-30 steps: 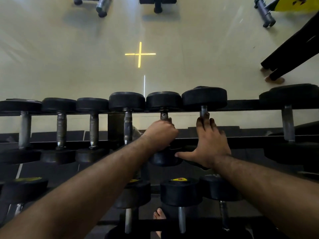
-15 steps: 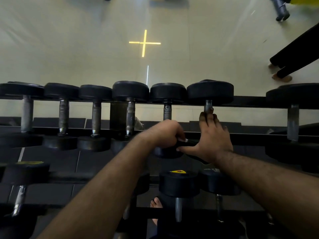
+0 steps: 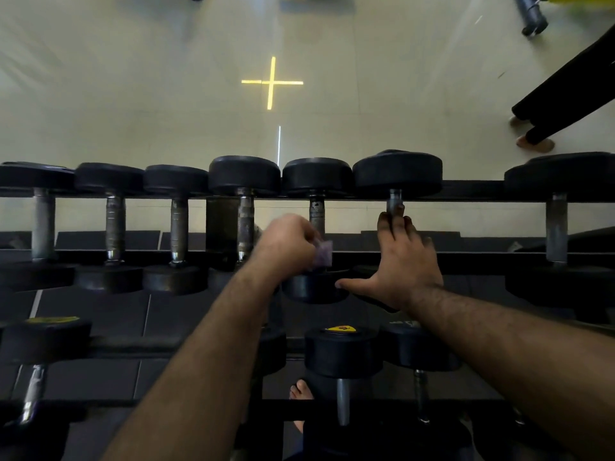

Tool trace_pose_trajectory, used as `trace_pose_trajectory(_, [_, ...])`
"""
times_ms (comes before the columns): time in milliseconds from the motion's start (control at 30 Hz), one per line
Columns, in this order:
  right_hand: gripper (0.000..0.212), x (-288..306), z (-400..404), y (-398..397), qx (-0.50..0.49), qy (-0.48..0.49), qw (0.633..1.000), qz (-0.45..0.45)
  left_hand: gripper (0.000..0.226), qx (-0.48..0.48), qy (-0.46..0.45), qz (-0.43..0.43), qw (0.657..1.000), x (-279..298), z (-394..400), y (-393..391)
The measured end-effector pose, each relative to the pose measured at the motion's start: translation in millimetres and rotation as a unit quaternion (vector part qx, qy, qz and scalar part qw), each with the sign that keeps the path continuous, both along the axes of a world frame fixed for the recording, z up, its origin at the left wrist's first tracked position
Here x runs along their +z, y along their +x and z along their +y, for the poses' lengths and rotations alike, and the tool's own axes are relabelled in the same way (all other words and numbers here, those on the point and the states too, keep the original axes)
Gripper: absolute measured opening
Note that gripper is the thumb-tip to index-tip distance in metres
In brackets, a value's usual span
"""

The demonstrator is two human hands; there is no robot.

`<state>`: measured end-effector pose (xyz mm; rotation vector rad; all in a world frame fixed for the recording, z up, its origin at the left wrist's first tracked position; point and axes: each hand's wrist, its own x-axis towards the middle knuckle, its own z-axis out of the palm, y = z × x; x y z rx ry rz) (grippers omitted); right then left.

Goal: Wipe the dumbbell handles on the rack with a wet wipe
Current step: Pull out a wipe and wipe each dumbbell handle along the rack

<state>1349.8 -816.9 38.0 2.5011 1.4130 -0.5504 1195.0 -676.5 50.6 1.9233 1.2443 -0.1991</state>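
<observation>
This is looking like a gym. A tiered black rack (image 3: 472, 191) is carrying rows of dumbbells (image 3: 244, 221) with round black heads and worn metal handles, more sitting on a lower tier (image 3: 342, 357). Beyond the rack's far edge a pale smooth floor (image 3: 133, 94) is stretching away, with the feet of exercise equipment (image 3: 532, 18) showing at the top.
</observation>
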Motion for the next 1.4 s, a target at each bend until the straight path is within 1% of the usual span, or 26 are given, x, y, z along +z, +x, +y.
trace_pose_trajectory(33, [0.160, -0.2, -0.1, 0.2, 0.000, 0.001, 1.000, 0.002, 0.019, 0.041, 0.017, -0.030, 0.999, 1.9, 8.5, -3.2])
trace_pose_trajectory(67, [0.160, -0.5, -0.3, 0.4, -0.001, 0.001, 1.000, 0.003, 0.023, 0.069, 0.079, -0.052, 0.993, 1.1, 15.4, -4.7])
trace_pose_trajectory(133, [0.160, -0.4, -1.4, 0.0, -0.002, 0.005, 1.000, 0.003, 0.029, 0.083, 0.207, -0.071, 0.972, -7.9, 20.2, -4.8])
trace_pose_trajectory(167, [0.160, -0.3, -1.5, -0.4, -0.002, 0.007, 1.000, 0.001, 0.031, 0.076, 0.235, -0.065, 0.967, -14.2, 18.4, -4.2])
trace_pose_trajectory(200, [0.160, -0.2, -1.8, -0.6, -0.002, 0.009, 1.000, 0.000, 0.031, 0.056, 0.221, -0.036, 0.973, -21.4, 13.4, -2.5])
trace_pose_trajectory(300, [0.160, -0.4, -1.9, 0.2, 0.000, 0.011, 1.000, -0.002, 0.023, -0.046, 0.087, 0.085, 0.992, -31.4, -7.2, -1.9])
trace_pose_trajectory(333, [0.160, -0.7, -2.1, 0.4, 0.000, 0.013, 1.000, -0.001, 0.017, -0.063, 0.058, 0.086, 0.993, -27.8, -9.5, -4.6])
trace_pose_trajectory(400, [0.160, -1.7, -2.3, 1.1, -0.002, 0.017, 1.000, 0.001, 0.013, -0.058, 0.027, 0.031, 0.997, -14.4, -1.6, -6.5])
trace_pose_trajectory(467, [0.160, -1.6, -2.7, 1.5, -0.001, 0.017, 1.000, 0.004, 0.015, -0.002, 0.035, -0.062, 0.997, -0.5, 6.1, 2.4])
trace_pose_trajectory(500, [0.160, -1.5, -3.0, 1.2, -0.001, 0.016, 1.000, 0.005, 0.013, 0.033, 0.091, -0.117, 0.988, 5.0, 7.5, 10.7])
trace_pose_trajectory(567, [0.160, -1.1, -3.4, 0.9, 0.000, 0.015, 1.000, 0.005, 0.019, 0.037, 0.272, -0.209, 0.939, 4.1, 5.9, 24.2])
trace_pose_trajectory(633, [0.160, -0.1, -3.3, 1.0, 0.001, 0.018, 1.000, 0.006, 0.025, -0.061, 0.394, -0.219, 0.891, -19.2, 5.8, 26.0])
trace_pose_trajectory(667, [0.160, 0.5, -3.7, 1.1, 0.001, 0.018, 1.000, 0.008, 0.026, -0.112, 0.413, -0.199, 0.881, -31.2, 6.1, 22.2])
trace_pose_trajectory(733, [0.160, 0.7, -3.9, 1.5, -0.002, 0.019, 1.000, 0.009, 0.028, -0.183, 0.383, -0.140, 0.895, -47.8, 1.4, 6.3])
trace_pose_trajectory(800, [0.161, 0.7, -3.1, 1.9, -0.003, 0.019, 1.000, 0.015, 0.033, -0.239, 0.307, -0.094, 0.917, -45.3, -3.6, -10.3])
trace_pose_trajectory(900, [0.161, 0.3, -3.7, 2.8, -0.002, 0.016, 1.000, 0.020, 0.040, -0.289, 0.118, -0.080, 0.947, -30.7, 3.8, -25.5])
trace_pose_trajectory(933, [0.161, 0.5, -4.0, 3.2, 0.000, 0.014, 1.000, 0.019, 0.036, -0.276, 0.101, -0.099, 0.951, -23.4, 9.4, -23.9])
trace_pose_trajectory(967, [0.161, 0.7, -4.3, 3.6, 0.003, 0.012, 1.000, 0.018, 0.031, -0.253, 0.129, -0.126, 0.951, -18.0, 15.3, -18.1])
trace_pose_trajectory(1000, [0.160, 0.9, -4.6, 3.8, 0.005, 0.012, 1.000, 0.015, 0.026, -0.223, 0.209, -0.152, 0.940, -15.1, 19.6, -8.4])
trace_pose_trajectory(1067, [0.160, 1.8, -4.5, 2.9, 0.006, 0.016, 1.000, 0.012, 0.025, -0.165, 0.383, -0.168, 0.893, -19.2, 19.2, 11.9])
trace_pose_trajectory(1133, [0.160, 2.8, -3.9, 2.0, 0.004, 0.016, 1.000, 0.009, 0.029, -0.236, 0.445, -0.132, 0.854, -31.8, 12.3, 25.7])
trace_pose_trajectory(1200, [0.160, 4.1, -3.5, 1.6, 0.002, 0.018, 1.000, 0.009, 0.027, -0.368, 0.410, -0.046, 0.833, -43.8, 2.0, 23.8])
trace_pose_trajectory(1267, [0.159, 4.2, -2.9, 1.6, 0.004, 0.020, 1.000, 0.010, 0.024, -0.428, 0.323, 0.030, 0.843, -40.6, -1.5, 15.8])
trace_pose_trajectory(1333, [0.160, 4.1, -3.8, 1.4, 0.005, 0.016, 1.000, 0.011, 0.031, -0.449, 0.207, 0.037, 0.868, -30.5, 3.5, 15.1])
trace_pose_trajectory(1367, [0.160, 4.3, -4.1, 1.6, 0.004, 0.016, 1.000, 0.008, 0.034, -0.443, 0.171, 0.050, 0.878, -25.0, 7.8, 19.0])
trace_pose_trajectory(1400, [0.160, 4.6, -3.9, 2.0, 0.004, 0.016, 1.000, 0.006, 0.036, -0.416, 0.176, 0.047, 0.891, -21.5, 13.5, 22.9])
